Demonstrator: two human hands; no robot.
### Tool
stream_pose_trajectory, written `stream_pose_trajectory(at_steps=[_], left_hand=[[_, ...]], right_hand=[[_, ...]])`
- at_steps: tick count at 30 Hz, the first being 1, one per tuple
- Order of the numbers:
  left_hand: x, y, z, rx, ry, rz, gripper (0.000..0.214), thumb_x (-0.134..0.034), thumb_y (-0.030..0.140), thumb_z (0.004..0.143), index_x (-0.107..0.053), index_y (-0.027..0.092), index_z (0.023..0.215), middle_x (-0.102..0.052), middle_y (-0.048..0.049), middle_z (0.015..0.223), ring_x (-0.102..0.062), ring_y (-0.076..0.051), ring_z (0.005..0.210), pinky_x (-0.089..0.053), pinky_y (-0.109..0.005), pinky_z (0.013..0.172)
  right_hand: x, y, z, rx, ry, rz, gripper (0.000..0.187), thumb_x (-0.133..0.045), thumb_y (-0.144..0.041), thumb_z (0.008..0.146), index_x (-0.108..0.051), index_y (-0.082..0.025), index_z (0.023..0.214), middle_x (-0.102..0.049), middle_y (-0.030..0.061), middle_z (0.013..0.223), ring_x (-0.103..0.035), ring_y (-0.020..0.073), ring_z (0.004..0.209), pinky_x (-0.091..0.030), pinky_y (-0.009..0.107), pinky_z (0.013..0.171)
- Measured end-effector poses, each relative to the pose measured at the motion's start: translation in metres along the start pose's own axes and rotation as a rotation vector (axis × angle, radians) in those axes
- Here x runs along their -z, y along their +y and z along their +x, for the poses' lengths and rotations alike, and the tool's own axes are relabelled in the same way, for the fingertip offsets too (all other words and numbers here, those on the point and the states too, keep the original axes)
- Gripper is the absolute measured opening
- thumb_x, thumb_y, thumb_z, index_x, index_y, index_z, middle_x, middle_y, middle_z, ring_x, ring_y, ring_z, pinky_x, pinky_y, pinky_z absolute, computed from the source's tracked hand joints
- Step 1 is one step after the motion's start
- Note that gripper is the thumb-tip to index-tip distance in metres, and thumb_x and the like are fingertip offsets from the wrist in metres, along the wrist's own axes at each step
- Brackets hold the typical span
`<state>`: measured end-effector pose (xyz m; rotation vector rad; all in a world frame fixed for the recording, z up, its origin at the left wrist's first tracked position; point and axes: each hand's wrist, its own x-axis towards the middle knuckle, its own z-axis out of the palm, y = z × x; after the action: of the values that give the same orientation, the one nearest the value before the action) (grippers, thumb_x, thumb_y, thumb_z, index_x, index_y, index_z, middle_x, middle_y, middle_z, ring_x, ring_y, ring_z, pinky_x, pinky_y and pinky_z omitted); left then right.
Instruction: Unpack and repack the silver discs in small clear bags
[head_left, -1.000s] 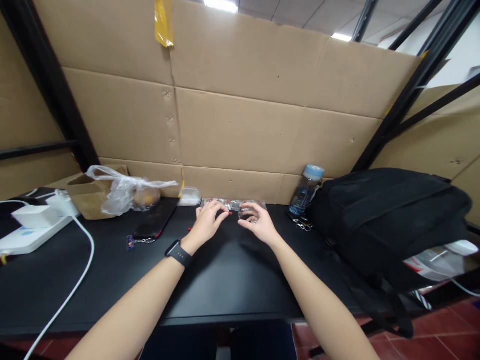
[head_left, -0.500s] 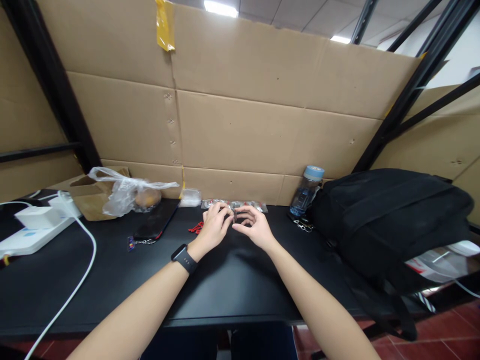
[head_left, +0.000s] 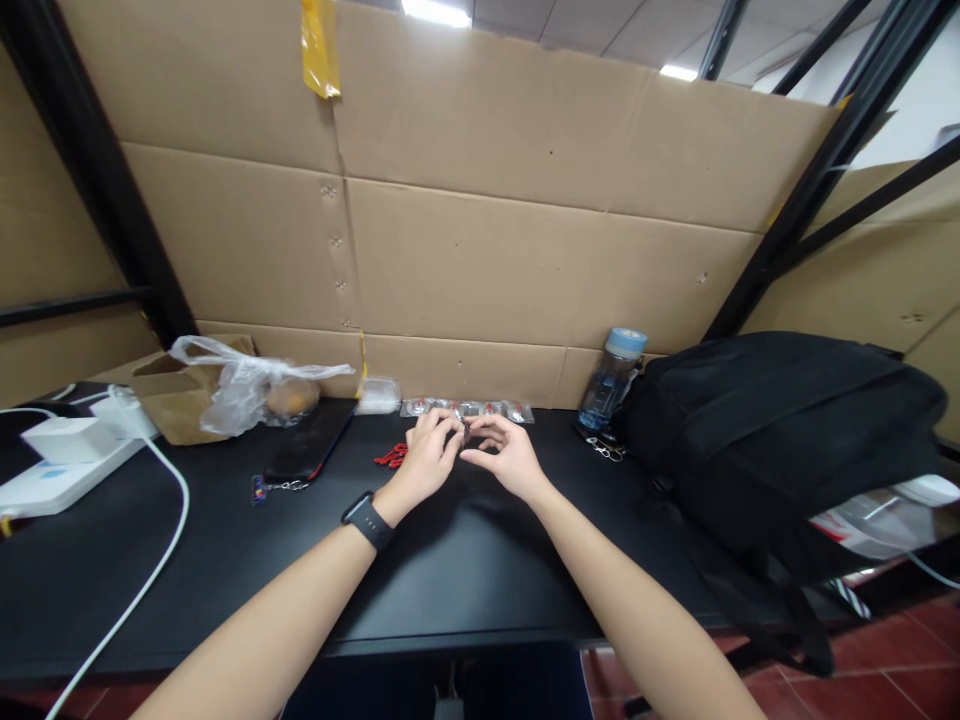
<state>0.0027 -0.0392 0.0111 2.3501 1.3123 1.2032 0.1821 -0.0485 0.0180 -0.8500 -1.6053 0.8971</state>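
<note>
My left hand (head_left: pixel 430 450), with a dark watch (head_left: pixel 367 518) on its wrist, is closed in a pinch, thumb against fingertips. A small dark, shiny piece (head_left: pixel 466 433) shows at those fingertips, too small to name. Facing it, my right hand (head_left: pixel 508 457) has curved fingers with a visible gap between them and the thumb. Its fingertips are at the small piece; I cannot tell whether they touch it. Red small pieces (head_left: pixel 391 456) lie beside my left hand, partly covered by it. Behind both hands runs a row of clear packets (head_left: pixel 514 411) with red and silvery contents.
On the left are a white power strip (head_left: pixel 45 485) with a cable, a paper bag (head_left: pixel 184 405), a plastic bag (head_left: pixel 247 385) and a black pouch (head_left: pixel 307 447). A clear stack (head_left: pixel 379 395) stands behind. To the right are a bottle (head_left: pixel 611 378) and a black backpack (head_left: pixel 780 450).
The small piece and the fingertips have shifted very slightly, and the right thumb sits a little further left. The whole view has moved a little; everything else stays in place.
</note>
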Motion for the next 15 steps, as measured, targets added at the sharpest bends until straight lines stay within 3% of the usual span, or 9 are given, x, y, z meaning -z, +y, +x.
stream_pose_trajectory(at_steps=[7,15], left_hand=[[0.006,0.003,0.001,0.016,-0.022,0.024,0.017,-0.047,0.032,0.100,-0.063,0.025,0.099,-0.058,-0.0045,0.118,-0.050,-0.025,0.116,-0.038,-0.039,0.090],[0.014,0.004,0.003,0.001,0.032,0.023,0.014,-0.058,0.036,0.095,-0.070,0.027,0.095,-0.062,-0.0044,0.117,-0.048,-0.026,0.118,-0.036,-0.042,0.093]], right_hand=[[0.002,0.002,0.001,0.038,0.025,-0.057,0.040,-0.087,-0.036,0.064,-0.066,-0.023,0.095,-0.070,0.0100,0.123,-0.069,0.0248,0.105,-0.055,0.034,0.080],[-0.001,-0.002,0.000,-0.047,0.029,0.118,0.041,-0.090,-0.032,0.060,-0.066,-0.022,0.092,-0.070,0.0098,0.121,-0.070,0.0253,0.104,-0.057,0.033,0.077]])
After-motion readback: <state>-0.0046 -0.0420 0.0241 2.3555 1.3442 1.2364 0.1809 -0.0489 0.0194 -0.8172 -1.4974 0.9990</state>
